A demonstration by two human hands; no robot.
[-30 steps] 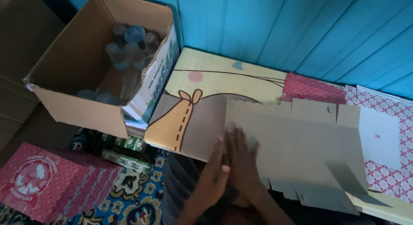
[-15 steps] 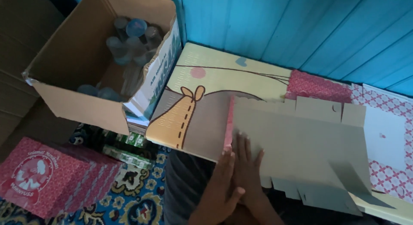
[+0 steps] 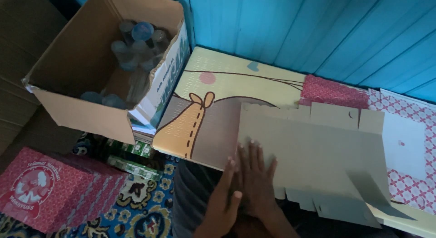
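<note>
A flat grey die-cut cardboard sheet (image 3: 318, 151) with tabs along its edges lies on a low table with a cartoon picture (image 3: 218, 88). My right hand (image 3: 256, 174) presses flat on the sheet's left end, fingers spread. My left hand (image 3: 225, 192) rests beside it at the sheet's left edge, fingers against the right hand. The sheet's pink printed side is hidden underneath.
An open brown carton (image 3: 91, 65) with several bottles stands at the upper left. A stack of pink boxes (image 3: 45, 188) sits on the patterned carpet (image 3: 141, 206) at lower left. Pink patterned flat sheets (image 3: 404, 142) lie to the right. A blue plank wall (image 3: 318, 33) runs behind.
The sheet's left flap, lifted with its pink edge showing half a second ago, now lies flat. Both hands have shifted slightly and press down on it.
</note>
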